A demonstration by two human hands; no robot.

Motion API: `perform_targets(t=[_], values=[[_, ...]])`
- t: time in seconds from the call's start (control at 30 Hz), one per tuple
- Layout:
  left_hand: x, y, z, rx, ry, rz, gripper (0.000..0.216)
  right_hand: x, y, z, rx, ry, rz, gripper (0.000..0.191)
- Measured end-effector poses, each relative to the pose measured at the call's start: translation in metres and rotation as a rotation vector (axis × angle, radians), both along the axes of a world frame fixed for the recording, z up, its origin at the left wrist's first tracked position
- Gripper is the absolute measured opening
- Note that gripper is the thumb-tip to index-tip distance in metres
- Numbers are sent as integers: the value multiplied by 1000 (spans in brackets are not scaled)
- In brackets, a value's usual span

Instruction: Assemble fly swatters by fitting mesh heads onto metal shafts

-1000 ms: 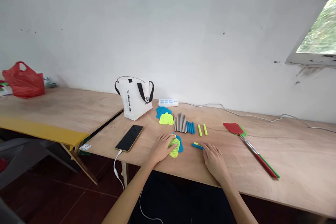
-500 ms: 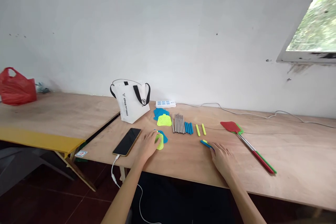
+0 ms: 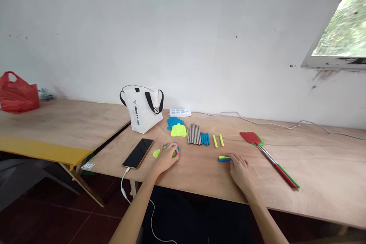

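My left hand (image 3: pixel 167 158) is curled on a yellow-green fly swatter head (image 3: pixel 156 154), which partly covers a blue one (image 3: pixel 177 148); both lie near the table's front edge. My right hand (image 3: pixel 240 168) grips a yellow and a blue handle tube (image 3: pixel 224 159) that lie side by side on the wood, their other ends hidden under the fingers. Farther back are another yellow-green swatter head (image 3: pixel 178 130), blue swatter heads (image 3: pixel 175 122), several grey metal rods (image 3: pixel 195 134), several blue handle tubes (image 3: pixel 205 138) and two yellow ones (image 3: pixel 218 141).
To the right lie a red swatter (image 3: pixel 268 156) and a green swatter (image 3: pixel 293 183). A phone (image 3: pixel 138 153) with a charging cable is left of my left hand. Behind stand a white bag (image 3: pixel 145 112) and a power strip (image 3: pixel 180 113). A red bag (image 3: pixel 18 95) sits far left.
Under my left hand, the yellow-green swatter head has turned and now points left. The yellow and blue tubes at my right hand have swung from a slant to nearly level.
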State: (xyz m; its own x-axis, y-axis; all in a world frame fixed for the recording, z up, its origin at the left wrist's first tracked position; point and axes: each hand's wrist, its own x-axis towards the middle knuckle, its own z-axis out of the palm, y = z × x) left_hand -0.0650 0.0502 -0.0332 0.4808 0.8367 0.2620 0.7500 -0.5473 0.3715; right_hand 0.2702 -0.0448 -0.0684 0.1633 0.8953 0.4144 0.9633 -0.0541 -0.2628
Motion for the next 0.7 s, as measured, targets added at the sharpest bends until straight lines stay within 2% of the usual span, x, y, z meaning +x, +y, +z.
perform_targets(t=[0.07,0.13,0.23,0.37,0.53,0.7], values=[[-10,3,2,-46,-53,-50,17,0,0,-1,-2,-1,0,44],[-19,4,5,-71,-90,-80,34,0,0,-1,-10,-4,0,44],[-28,4,8,-85,-53,-36,52,0,1,-2,-16,1,0,43],[-32,3,10,-179,62,38,52,0,1,-2,-16,2,8,44],[-34,5,10,-270,55,-100,66,0,1,-3,-19,-14,14,46],[-30,5,11,-277,29,-204,56,0,2,-4,-14,-16,14,48]])
